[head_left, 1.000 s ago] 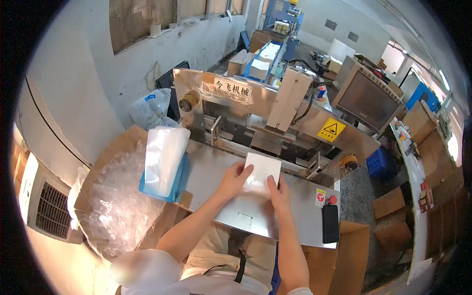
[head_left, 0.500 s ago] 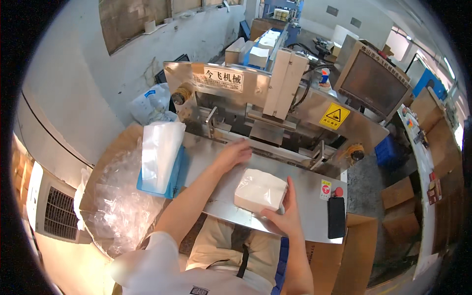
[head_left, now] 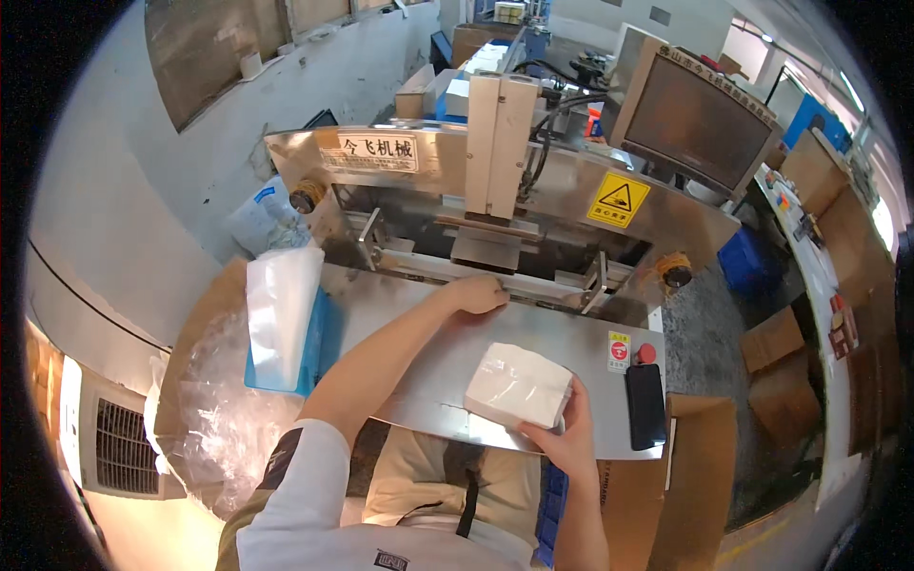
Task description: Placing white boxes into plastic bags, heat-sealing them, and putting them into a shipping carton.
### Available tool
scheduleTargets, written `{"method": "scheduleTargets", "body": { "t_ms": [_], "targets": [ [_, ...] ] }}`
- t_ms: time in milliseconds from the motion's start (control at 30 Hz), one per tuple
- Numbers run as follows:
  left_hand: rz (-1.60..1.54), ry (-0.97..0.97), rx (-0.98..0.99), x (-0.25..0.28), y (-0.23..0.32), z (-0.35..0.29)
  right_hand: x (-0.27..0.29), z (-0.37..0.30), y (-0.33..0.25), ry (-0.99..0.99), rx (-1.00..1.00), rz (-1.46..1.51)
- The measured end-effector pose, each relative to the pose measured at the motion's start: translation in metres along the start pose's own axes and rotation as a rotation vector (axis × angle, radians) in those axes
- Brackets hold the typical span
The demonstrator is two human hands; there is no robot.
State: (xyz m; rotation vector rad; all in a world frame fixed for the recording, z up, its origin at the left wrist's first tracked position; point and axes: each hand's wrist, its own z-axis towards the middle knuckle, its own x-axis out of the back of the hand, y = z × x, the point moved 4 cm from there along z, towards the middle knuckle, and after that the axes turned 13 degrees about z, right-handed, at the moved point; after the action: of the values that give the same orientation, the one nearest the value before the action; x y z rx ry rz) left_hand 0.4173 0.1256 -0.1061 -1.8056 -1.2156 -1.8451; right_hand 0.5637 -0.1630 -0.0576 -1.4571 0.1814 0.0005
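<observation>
Right hand (head_left: 564, 440) gripped white pack (head_left: 519, 384) at its near edge — fingers closed on it; left hand (head_left: 479, 293) curled, empty, by sealer (head_left: 495, 181). Best kept flat on table (head_left: 419, 381).

Steel table (head_left: 428, 381) at centre, wrapped packet (head_left: 519, 385) on its near edge at five o'clock, bag stack (head_left: 283, 309) at nine o'clock, phone (head_left: 645, 404) at three o'clock, sealing machine (head_left: 495, 181) behind at twelve o'clock.

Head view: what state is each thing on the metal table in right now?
White packet: flat on the metal table, gripped at its near edge by the right hand.
Left hand: closed, empty, at the sealing machine's slot.
Clear bag stack: leaning in the blue tray, untouched.
Black phone: lying flat, screen dark.
</observation>
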Motion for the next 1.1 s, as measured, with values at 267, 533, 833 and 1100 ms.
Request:
{"method": "scheduleTargets", "body": {
  "t_ms": [267, 533, 833, 1100],
  "targets": [
    [-0.057, 0.112, -0.009, 0.015, 0.003, -0.031, -0.011, 0.004, -0.010, -0.019, 0.024, 0.111],
    [-0.442, 0.839, 0.338, 0.146, -0.038, -0.337, 0.003, 0.009, 0.011, 0.021, 0.005, 0.077],
    [-0.850, 1.009, 0.800, 0.031, -0.061, -0.527, -0.075, 0.003, -0.036, 0.053, 0.375, -0.331],
    [-1.987, 0.423, 0.150, -0.019, 0.108, -0.298, -0.133, -0.062, -0.070, -0.308, 0.692, -0.872]
  ]
}}
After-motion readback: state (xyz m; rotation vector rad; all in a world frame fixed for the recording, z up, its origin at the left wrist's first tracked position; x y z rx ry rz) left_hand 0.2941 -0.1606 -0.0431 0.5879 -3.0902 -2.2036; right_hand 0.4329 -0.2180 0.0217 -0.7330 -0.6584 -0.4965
